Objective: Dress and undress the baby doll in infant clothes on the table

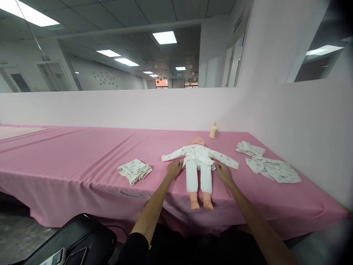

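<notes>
Two hands of mine are out flat on the tabletop (82, 154), my left hand (173, 169) against the near hem of the doll's (199, 162) printed top on one side and my right hand (224, 173) at the hem on the other, fingers spread and closed on nothing. I judge I'm smoothing the top down over its white leggings (the doll lies on its back, bare feet toward me); the next move wants a light, even touch. Farther out lie a folded garment (135, 171), loose clothes (271, 167) and a bottle (213, 131).
</notes>
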Demonstrator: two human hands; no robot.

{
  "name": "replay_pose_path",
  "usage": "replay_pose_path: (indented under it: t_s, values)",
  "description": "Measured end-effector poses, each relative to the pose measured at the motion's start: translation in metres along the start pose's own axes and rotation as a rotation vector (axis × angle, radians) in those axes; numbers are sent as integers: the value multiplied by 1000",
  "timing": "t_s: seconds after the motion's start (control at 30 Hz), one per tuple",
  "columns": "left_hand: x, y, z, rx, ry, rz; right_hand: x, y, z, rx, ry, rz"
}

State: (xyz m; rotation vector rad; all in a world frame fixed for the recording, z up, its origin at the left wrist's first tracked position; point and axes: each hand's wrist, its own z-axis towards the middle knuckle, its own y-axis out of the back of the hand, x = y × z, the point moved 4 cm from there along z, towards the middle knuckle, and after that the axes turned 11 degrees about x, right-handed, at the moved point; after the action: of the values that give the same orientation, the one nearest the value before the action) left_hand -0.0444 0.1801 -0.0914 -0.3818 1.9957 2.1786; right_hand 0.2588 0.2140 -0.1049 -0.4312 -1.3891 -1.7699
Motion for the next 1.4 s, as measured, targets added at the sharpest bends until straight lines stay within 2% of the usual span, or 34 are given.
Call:
replay_pose_path:
  t_s: [0.4, 1.4]
  values:
    - [0, -1, 4, 20, -8, 51, -7, -5, 3, 12, -74, 12]
    - [2, -1, 8, 6, -36, 55, -4, -4, 2, -10, -69, -9]
